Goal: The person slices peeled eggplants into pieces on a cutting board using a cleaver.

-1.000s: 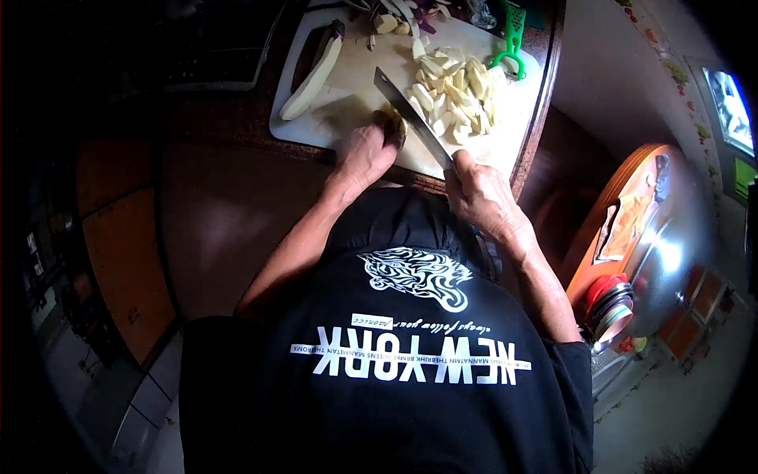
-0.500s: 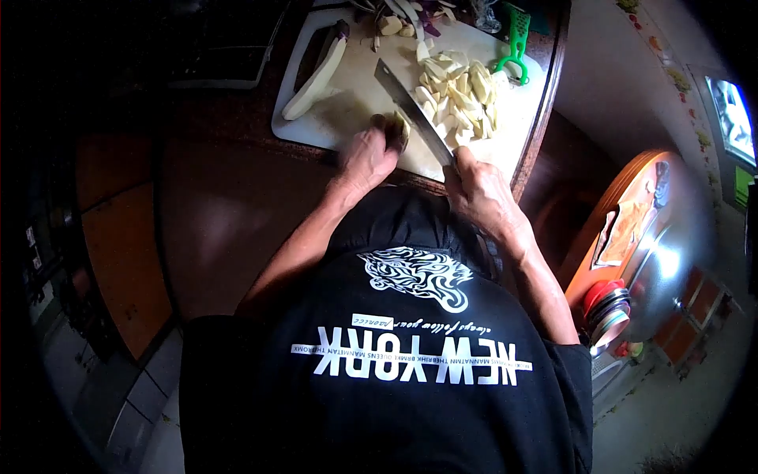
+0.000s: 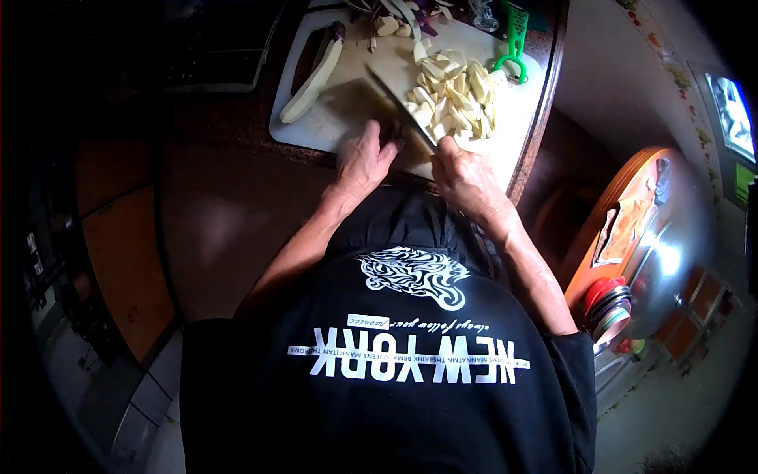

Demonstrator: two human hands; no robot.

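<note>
On the white cutting board lies a heap of pale cut pieces. My right hand is closed round the handle of a knife, whose blade slants up and left beside the heap. My left hand is at the board's near edge, fingers bent round something dark that I cannot make out in the shadow. A long peeled vegetable with a purple end lies at the board's left side.
A green peeler rests at the board's upper right. Peelings and small chunks are at its far edge. To the right are a round wooden board and a stack of bowls.
The knife and my right hand have shifted slightly left. My left hand has turned, and the piece that showed at its fingers before is now mostly hidden.
</note>
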